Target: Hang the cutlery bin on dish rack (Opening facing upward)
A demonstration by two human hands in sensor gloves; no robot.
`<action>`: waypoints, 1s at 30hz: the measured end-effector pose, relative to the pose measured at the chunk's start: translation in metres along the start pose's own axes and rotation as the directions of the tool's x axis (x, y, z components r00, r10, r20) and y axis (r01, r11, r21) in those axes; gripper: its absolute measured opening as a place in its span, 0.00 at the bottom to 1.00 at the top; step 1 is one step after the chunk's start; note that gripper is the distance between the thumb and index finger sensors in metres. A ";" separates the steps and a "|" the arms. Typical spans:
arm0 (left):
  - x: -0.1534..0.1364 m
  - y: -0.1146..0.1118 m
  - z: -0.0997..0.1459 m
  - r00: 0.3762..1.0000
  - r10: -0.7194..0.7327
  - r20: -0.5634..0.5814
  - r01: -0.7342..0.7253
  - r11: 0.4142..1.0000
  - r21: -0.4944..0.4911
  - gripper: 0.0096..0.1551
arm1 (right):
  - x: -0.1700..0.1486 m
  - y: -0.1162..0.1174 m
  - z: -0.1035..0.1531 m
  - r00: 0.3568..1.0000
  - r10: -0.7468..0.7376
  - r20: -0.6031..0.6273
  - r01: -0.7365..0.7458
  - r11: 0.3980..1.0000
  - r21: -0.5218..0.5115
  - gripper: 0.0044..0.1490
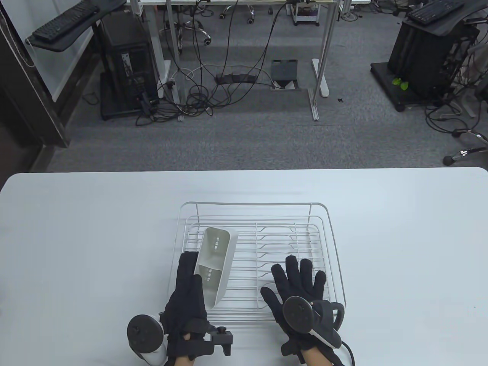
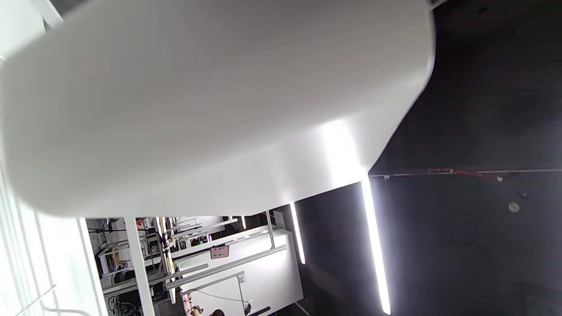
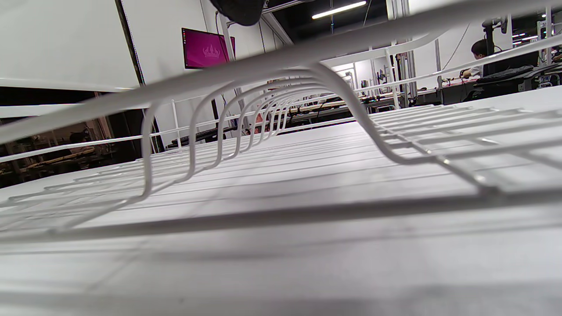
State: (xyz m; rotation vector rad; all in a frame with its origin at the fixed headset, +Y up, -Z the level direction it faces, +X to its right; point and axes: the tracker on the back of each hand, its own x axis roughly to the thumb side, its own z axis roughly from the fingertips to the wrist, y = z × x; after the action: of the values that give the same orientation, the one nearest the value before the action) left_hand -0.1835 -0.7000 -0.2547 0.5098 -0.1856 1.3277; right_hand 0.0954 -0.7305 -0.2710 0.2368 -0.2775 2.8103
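The left hand point(image 1: 185, 291) grips the cutlery bin point(image 1: 214, 265) at the dish rack's point(image 1: 331, 244) nine o'clock side. The right hand point(image 1: 301, 293) lies spread flat at five o'clock, holding nothing.

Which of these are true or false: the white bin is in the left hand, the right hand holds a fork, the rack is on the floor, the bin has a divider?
1. The left hand holds the cutlery bin. True.
2. The right hand holds a fork. False: it lies spread and empty-handed over the dish rack.
3. The rack stands on the floor. False: it stands on the white table.
4. The bin has a divider inside. True.
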 end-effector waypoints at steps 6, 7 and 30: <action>0.000 -0.014 0.004 0.999 0.047 -0.014 -0.048 0.998 -0.046 0.33 | 0.000 0.000 0.000 1.000 -0.003 0.007 0.003 1.000 -0.009 0.46; 0.000 -0.016 0.005 0.999 0.041 -0.011 -0.041 0.998 -0.055 0.33 | 0.000 0.000 0.001 1.000 -0.003 0.010 0.003 1.000 -0.015 0.46; 0.011 -0.032 0.011 0.978 -0.152 0.142 0.168 0.980 -0.108 0.32 | 0.035 -0.035 0.036 0.912 -0.287 0.293 0.370 0.884 -0.288 0.47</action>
State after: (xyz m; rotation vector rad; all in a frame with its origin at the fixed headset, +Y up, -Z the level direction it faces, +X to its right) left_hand -0.1486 -0.7004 -0.2480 0.5009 -0.3260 1.1190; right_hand 0.0781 -0.6958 -0.2234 0.4977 -0.6981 2.3449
